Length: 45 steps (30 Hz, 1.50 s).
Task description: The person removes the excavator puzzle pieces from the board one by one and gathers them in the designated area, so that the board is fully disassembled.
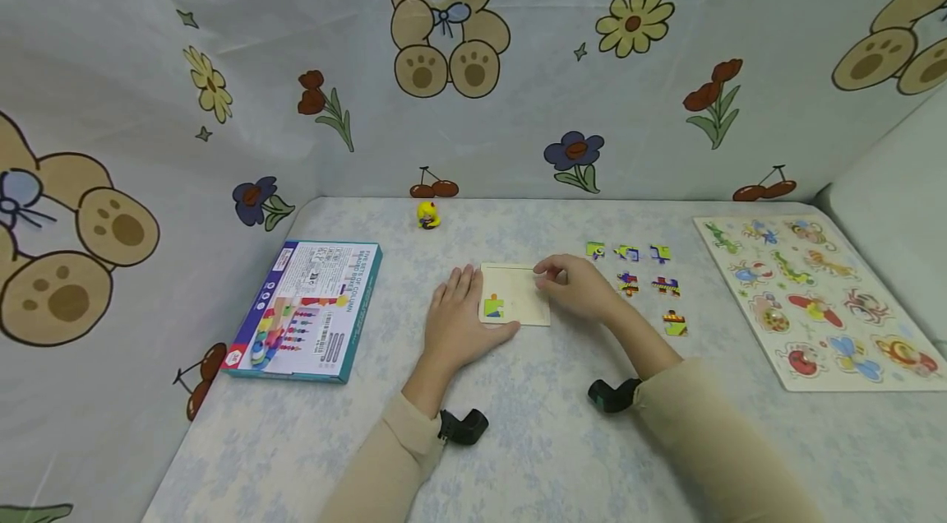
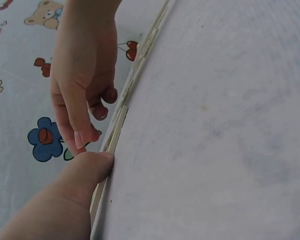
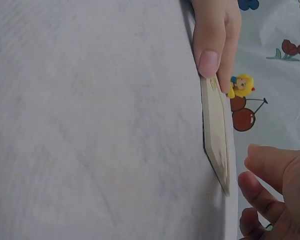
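Observation:
A small square wooden puzzle board (image 1: 519, 303) lies on the table in front of me, with one green and yellow puzzle piece (image 1: 493, 307) in its near left corner. My left hand (image 1: 460, 313) rests along the board's left side, fingers straight, its thumb at the near edge. Over the far right corner hovers my right hand (image 1: 580, 286), fingers loosely bent. In the right wrist view, the right hand (image 3: 277, 195) shows a gap between thumb and forefinger, and I see nothing between them. Several loose puzzle pieces (image 1: 666, 286) lie to the right, partly behind that hand and forearm.
A boxed toy set (image 1: 307, 313) lies at the left. On the right is a large board with insect pictures (image 1: 821, 301). A small yellow figure (image 1: 427, 215) stands at the back, before a cloth backdrop printed with bears and flowers (image 1: 518, 120).

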{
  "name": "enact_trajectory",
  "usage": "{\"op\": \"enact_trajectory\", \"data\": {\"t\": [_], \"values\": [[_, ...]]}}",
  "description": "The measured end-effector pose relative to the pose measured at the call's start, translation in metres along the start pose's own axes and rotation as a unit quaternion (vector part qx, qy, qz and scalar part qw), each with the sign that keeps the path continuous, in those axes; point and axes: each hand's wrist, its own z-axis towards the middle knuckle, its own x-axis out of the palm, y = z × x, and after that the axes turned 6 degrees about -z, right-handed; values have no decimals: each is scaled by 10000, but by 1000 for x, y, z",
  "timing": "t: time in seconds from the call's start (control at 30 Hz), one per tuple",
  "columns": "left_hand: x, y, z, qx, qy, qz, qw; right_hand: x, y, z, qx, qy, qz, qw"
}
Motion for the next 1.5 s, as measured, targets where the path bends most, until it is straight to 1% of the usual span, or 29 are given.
{"op": "enact_trajectory", "data": {"t": [0.13, 0.27, 0.43, 0.53, 0.67, 0.93, 1.07, 1.2, 1.3, 1.5], "values": [[-1, 0, 0, 31, -25, -37, 10000, 9, 9, 3, -297, 224, 110, 9992], [-1, 0, -1, 37, -12, -133, 9999, 14, 17, 5, -455, 436, 117, 9979], [-2, 0, 0, 11, 46, -188, 9998, 18, 24, 6, -619, 544, 88, 9966], [-2, 0, 0, 29, 29, -156, 9999, 21, 26, 8, -780, 595, 69, 9951], [-1, 0, 0, 59, 15, -109, 9999, 24, 32, 10, -891, 641, 28, 9940], [-1, 0, -1, 68, 22, -66, 10000, 31, 40, 15, -925, 731, -54, 9930], [-1, 1, -1, 70, 14, -33, 10000, 35, 42, 18, -875, 750, -142, 9932], [-2, 1, -1, 78, 16, -49, 10000, 37, 43, 19, -873, 699, -159, 9936], [-1, 1, -1, 114, -30, -86, 9999, 38, 44, 18, -896, 664, -105, 9937], [-1, 2, 0, 125, -7, -7, 9999, 38, 45, 18, -731, 715, 219, 9945]]}}
